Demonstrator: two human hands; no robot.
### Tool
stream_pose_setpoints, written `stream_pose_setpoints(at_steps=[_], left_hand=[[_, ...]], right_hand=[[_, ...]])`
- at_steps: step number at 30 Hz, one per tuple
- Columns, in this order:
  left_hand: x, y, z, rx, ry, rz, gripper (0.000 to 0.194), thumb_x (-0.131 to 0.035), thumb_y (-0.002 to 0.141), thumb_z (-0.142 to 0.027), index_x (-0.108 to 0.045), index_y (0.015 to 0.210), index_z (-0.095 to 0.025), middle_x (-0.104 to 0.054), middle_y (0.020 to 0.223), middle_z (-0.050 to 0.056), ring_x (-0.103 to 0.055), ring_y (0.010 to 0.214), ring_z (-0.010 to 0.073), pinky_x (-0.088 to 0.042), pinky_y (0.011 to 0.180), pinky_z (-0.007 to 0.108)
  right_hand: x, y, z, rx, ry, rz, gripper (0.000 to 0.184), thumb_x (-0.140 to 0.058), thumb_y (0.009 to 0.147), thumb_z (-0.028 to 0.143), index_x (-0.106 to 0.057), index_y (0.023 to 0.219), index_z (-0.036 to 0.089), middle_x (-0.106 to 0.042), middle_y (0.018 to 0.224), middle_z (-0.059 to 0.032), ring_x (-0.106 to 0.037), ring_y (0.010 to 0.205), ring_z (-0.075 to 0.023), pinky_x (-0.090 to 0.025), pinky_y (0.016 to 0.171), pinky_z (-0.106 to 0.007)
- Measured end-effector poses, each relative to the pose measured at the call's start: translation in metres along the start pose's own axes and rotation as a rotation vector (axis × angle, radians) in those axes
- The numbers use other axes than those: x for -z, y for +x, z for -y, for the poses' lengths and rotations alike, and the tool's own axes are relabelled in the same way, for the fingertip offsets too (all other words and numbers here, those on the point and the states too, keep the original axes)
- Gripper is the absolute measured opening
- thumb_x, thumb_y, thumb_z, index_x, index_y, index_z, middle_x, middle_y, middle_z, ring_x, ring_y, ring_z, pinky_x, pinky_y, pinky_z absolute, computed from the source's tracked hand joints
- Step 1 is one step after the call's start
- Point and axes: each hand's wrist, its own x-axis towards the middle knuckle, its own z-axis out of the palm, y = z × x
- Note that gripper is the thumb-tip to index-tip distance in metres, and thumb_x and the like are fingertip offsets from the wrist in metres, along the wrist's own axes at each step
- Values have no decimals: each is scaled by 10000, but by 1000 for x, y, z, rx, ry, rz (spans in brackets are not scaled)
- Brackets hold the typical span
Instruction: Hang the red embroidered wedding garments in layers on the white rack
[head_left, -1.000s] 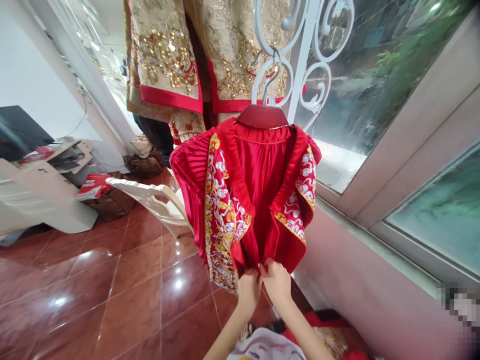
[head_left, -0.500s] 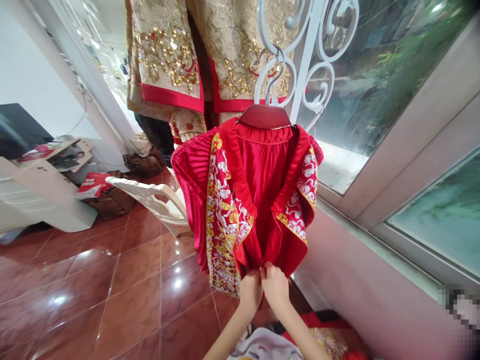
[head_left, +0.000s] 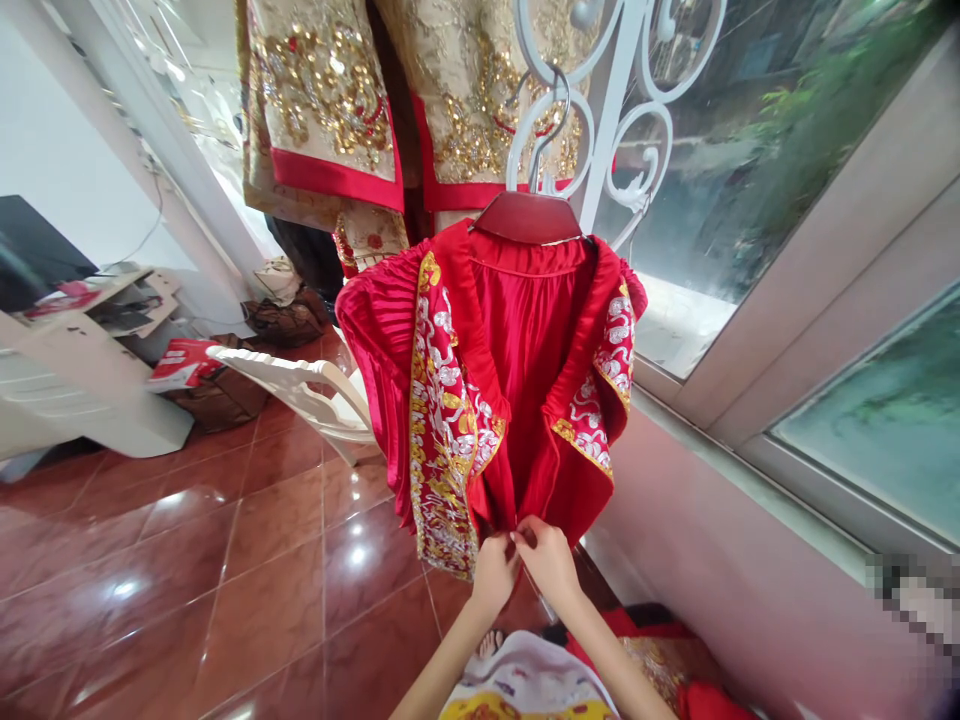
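Observation:
A red pleated garment [head_left: 529, 300] with silver and gold embroidered borders hangs in front of me on a dark red hanger [head_left: 530, 217]. The hanger's metal hook is caught on the white scrollwork rack [head_left: 600, 150]. At the bottom of the neck opening, my left hand [head_left: 495, 572] is closed on the garment's left front edge. Right beside it, my right hand [head_left: 549, 560] pinches the other front edge, thumb and forefinger together. The two hands almost touch. Whatever small fastening may lie between the fingertips is too small to make out.
Cream garments with gold sequins [head_left: 330, 100] hang behind. A white chair [head_left: 300, 390] stands to the left, near a desk [head_left: 90, 370] and a brown bag [head_left: 217, 395]. Windows [head_left: 885, 400] run along the right. More red and gold cloth [head_left: 660, 670] lies low by the wall.
The view has shifted slightly, so the garment sits a little higher. My hands stay at the front edges, with my right fingers a bit more raised and pinched.

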Motion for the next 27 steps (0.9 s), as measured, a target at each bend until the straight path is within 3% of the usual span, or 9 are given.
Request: stream_pose_setpoints(at_steps=[4, 7, 9, 13, 15, 19, 23, 27], left_hand=[[1, 1, 3, -45, -94, 32, 260, -453, 829, -260, -601, 683, -103, -632, 691, 70, -551, 658, 172, -437, 646, 289], [8, 2, -1, -104, -221, 46, 206, -495, 799, -246, -609, 902, -109, -649, 823, 61, -570, 742, 165, -462, 727, 293], [15, 1, -4, -151, -342, 76, 287, -519, 774, -216, -569, 1043, -130, -643, 940, 60, -574, 847, 168, -456, 823, 307], [29, -5, -9, -153, -389, 184, 304, -531, 751, -183, -578, 1050, -143, -634, 1004, 64, -558, 942, 188, -429, 901, 337], [35, -7, -12, -122, -354, 197, 298, -534, 754, -188, -591, 1044, -144, -635, 1010, 68, -553, 947, 199, -428, 898, 344], [39, -10, -19, -127, -326, 235, 225, -498, 785, -199, -627, 960, -138, -652, 929, 61, -558, 863, 189, -444, 842, 331], [34, -10, -13, -136, -331, 201, 193, -495, 780, -205, -622, 902, -126, -646, 892, 64, -555, 838, 188, -442, 814, 326], [32, -10, -8, -119, -269, 150, 225, -448, 826, -280, -604, 846, -119, -623, 839, 67, -534, 796, 180, -430, 774, 317]], right_hand=[[-3, -5, -8, 33, 162, -26, 127, -489, 792, 217, -607, 760, 182, -658, 720, -17, -601, 659, -151, -430, 650, -221], [-3, -7, -9, 62, 231, -16, 137, -479, 791, 217, -606, 762, 174, -661, 742, -26, -603, 667, -151, -442, 663, -226], [-1, -8, -6, 80, 267, 0, 136, -475, 784, 206, -602, 751, 169, -663, 751, -35, -607, 677, -151, -450, 674, -230], [5, -13, 2, 115, 295, 16, 130, -485, 784, 232, -590, 736, 171, -661, 737, -36, -610, 673, -151, -461, 666, -234], [10, -16, 5, 113, 305, 6, 156, -478, 808, 277, -588, 838, 170, -653, 705, -24, -606, 627, -145, -461, 620, -228], [22, -17, 8, 135, 102, -8, 285, -421, 857, 287, -542, 1088, 173, -665, 739, -23, -615, 622, -151, -466, 643, -245], [32, -14, 11, 200, -165, 100, 297, -417, 862, 224, -598, 1097, 203, -658, 1016, -61, -632, 861, -175, -449, 786, -255], [35, -12, 11, 242, -286, 147, 266, -408, 878, 220, -632, 1022, 219, -638, 993, -42, -627, 826, -165, -445, 734, -238]])
